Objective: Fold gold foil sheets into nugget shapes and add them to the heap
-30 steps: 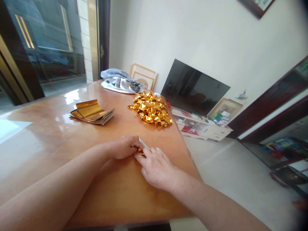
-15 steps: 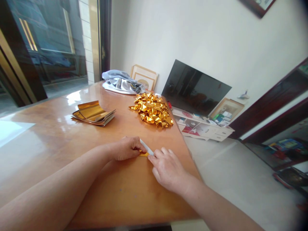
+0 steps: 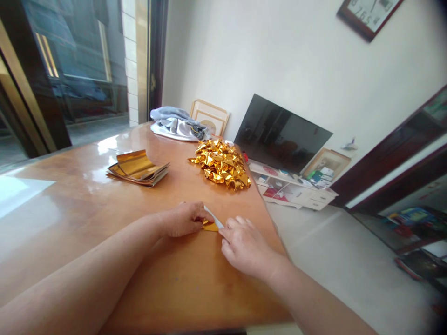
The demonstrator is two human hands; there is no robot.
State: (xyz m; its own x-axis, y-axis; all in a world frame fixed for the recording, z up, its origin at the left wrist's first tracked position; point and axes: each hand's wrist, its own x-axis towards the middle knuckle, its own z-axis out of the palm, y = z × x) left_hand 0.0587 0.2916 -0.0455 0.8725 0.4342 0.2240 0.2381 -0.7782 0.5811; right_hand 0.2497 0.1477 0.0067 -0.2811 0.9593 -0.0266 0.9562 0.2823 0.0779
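In my head view, my left grip (image 3: 183,219) pinches one end of a small gold paper (image 3: 210,227) with a pale edge showing, and my right grip (image 3: 246,242) pinches the other end. The paper is at the counter (image 3: 167,284), between my two grips. Beyond lie a stack of gold sheets (image 3: 138,170), leftward, and a glossy heap of folded gold pieces (image 3: 223,164).

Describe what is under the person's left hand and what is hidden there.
Gold paper and a pale strip show at the left hand, on the table. The hand covers part of the paper, so its full shape cannot be seen.
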